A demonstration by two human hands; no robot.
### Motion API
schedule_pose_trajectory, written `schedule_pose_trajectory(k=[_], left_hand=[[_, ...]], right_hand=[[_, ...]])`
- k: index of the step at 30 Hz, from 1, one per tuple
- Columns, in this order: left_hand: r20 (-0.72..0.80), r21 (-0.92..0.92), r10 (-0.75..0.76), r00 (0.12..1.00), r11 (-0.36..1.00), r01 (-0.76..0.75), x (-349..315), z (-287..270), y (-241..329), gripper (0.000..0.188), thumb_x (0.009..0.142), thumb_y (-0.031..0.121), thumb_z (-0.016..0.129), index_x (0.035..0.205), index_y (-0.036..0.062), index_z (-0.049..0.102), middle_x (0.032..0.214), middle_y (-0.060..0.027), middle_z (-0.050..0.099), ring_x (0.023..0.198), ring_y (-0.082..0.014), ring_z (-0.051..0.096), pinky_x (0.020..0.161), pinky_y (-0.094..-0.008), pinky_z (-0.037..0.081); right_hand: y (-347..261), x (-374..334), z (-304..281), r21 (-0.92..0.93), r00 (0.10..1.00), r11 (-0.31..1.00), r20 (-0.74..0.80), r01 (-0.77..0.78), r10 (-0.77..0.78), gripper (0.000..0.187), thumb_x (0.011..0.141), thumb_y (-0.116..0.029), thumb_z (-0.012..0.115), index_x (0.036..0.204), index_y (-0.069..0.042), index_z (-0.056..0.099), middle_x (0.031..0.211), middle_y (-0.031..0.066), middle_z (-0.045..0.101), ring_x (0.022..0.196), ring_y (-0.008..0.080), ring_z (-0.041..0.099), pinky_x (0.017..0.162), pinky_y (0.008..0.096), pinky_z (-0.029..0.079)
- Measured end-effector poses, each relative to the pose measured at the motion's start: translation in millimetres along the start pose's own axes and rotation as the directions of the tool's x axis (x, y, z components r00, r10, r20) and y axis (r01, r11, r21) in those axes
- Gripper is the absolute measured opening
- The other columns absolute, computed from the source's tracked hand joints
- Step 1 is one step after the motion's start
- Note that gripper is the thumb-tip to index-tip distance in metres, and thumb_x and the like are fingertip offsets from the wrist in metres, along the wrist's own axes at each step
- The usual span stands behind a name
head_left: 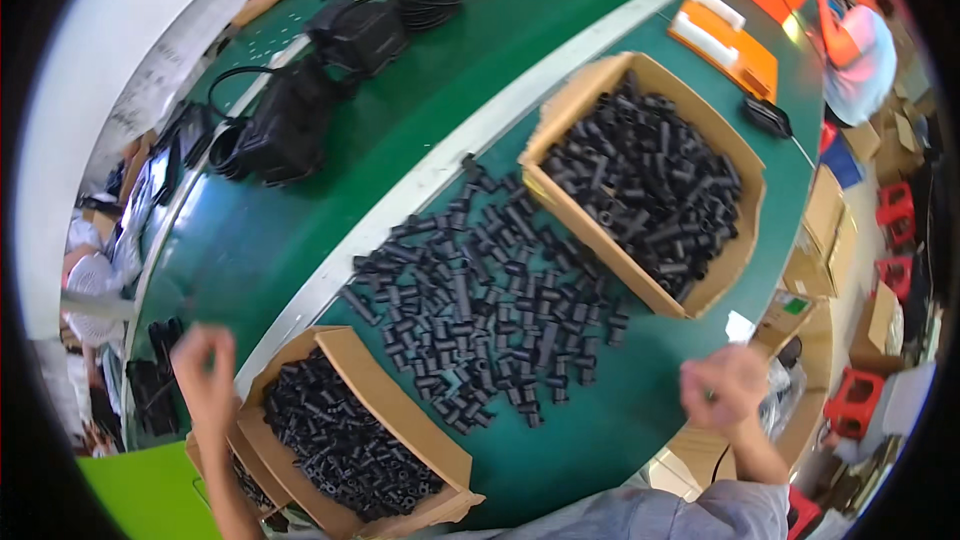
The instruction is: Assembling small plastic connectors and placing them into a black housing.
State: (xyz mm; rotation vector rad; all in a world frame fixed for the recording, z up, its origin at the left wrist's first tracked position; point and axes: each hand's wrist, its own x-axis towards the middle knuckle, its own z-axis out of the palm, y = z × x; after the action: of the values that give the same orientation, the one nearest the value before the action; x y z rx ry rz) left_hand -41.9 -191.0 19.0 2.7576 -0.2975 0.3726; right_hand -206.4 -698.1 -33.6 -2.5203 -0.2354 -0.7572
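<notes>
My left hand (205, 370) is raised at the left, beside the smaller cardboard box (395, 400). Its fingers curl round to the thumb in a loop, and no object shows in them. Over the right edge of the table, my right hand (728, 386) is curled the same way, slightly blurred, with nothing visible in it. Between the hands, a loose spread of short black tubular plastic pieces (475, 305) lies on the green table (610, 410). Small black parts (345, 440) fill the near box. A larger cardboard box (745, 230) behind holds more black tubes (650, 180).
A pale rail (440, 165) separates my table from a green belt carrying black cased devices with cables (285, 125). An orange tray (725, 45) and a black handheld device (767, 117) sit at the far right. Co-workers, cartons and red stools (853, 400) are around the table.
</notes>
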Motion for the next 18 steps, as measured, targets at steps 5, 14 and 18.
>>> schedule_pose_trajectory(k=[5, 14, 18], left_hand=[[0.395, 0.033, 0.090, 0.914, 0.993, -0.112, -84, 5, 105, 0.036, 0.065, 0.011, 0.079, 0.095, -0.0029, 0.066, 0.093, -0.0146, 0.058, 0.088, -0.0340, 0.055, 0.080, -0.0399, 0.045], [0.128, -0.098, 0.197, 0.972, 0.978, -0.185, -111, 24, 77, 0.021, 0.072, 0.013, 0.076, 0.089, 0.0059, 0.067, 0.087, -0.0068, 0.057, 0.085, -0.0287, 0.054, 0.072, -0.0395, 0.041], [0.163, -0.074, 0.176, 0.971, 0.983, -0.166, -123, 25, 63, 0.027, 0.075, 0.017, 0.075, 0.098, 0.0064, 0.066, 0.097, -0.0030, 0.057, 0.094, -0.0238, 0.053, 0.079, -0.0366, 0.039]], right_hand=[[35, 90, -5, -0.081, 0.989, 0.992, -0.120, -0.096, 0.086, 0.022, 0.077, 0.002, 0.069, 0.099, -0.001, 0.070, 0.089, 0.0111, 0.068, 0.071, 0.0236, 0.063, 0.067, 0.0324, 0.051], [114, 202, 75, -0.028, 0.917, 0.995, 0.385, -0.099, 0.102, 0.036, 0.080, -0.021, 0.076, 0.106, 0.001, 0.066, 0.094, 0.0147, 0.070, 0.086, 0.0213, 0.068, 0.079, 0.0347, 0.054], [122, 211, 88, -0.115, 0.885, 0.986, 0.439, -0.118, 0.157, 0.023, 0.083, -0.012, 0.073, 0.101, -0.001, 0.064, 0.080, 0.0021, 0.063, 0.074, 0.0095, 0.058, 0.070, 0.0250, 0.049]])
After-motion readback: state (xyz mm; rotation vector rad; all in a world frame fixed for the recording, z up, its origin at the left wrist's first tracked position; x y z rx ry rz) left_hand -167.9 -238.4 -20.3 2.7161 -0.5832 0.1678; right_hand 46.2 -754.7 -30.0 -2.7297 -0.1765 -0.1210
